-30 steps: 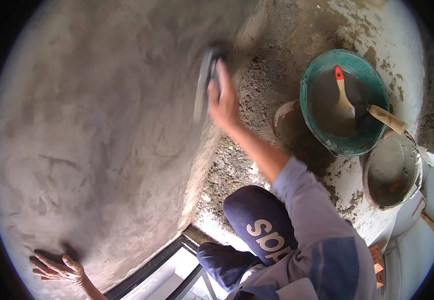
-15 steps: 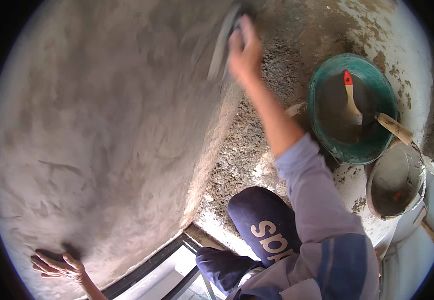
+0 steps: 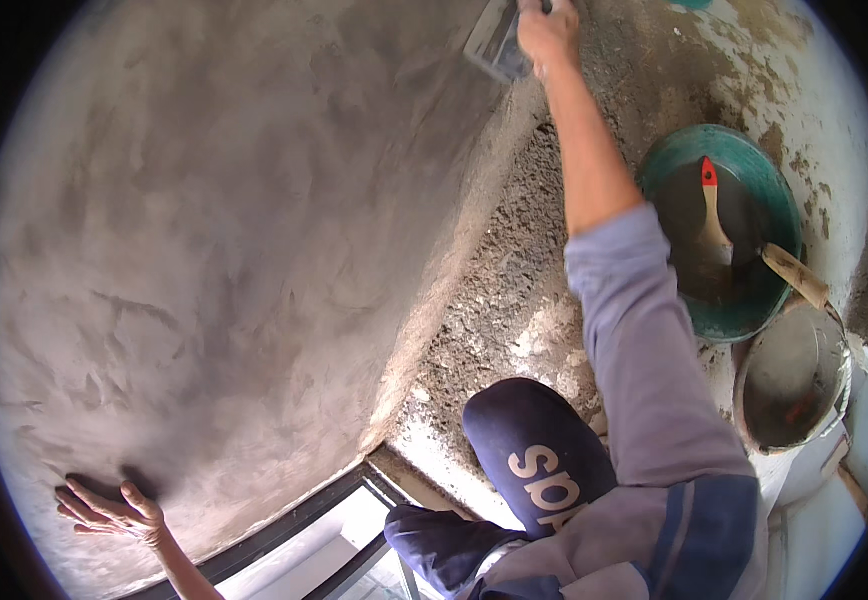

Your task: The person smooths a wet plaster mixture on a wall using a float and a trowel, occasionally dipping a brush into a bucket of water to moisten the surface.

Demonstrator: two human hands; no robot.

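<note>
A grey plastered wall fills the left side, its surface smeared with damp, darker patches and a few ridges. My right hand is stretched far out at the top, fingers closed round the handle of a plastering trowel. The trowel's flat metal blade lies at the wall's right edge; its upper part is cut off by the picture's rim. At the lower left my left hand has its fingers spread and holds nothing. It is at the wall, with a shadow beside the fingers; whether the palm presses on it I cannot tell.
To the right a green tub holds murky liquid and a paintbrush with a red handle end. A wooden-handled tool lies across a smaller bucket. Rough mortar crumbs run along the wall's foot. A dark frame borders the bottom.
My right hand has moved farther out and to the right with the trowel, whose blade has turned. The left hand keeps its spread pose, nearly in the same place.
</note>
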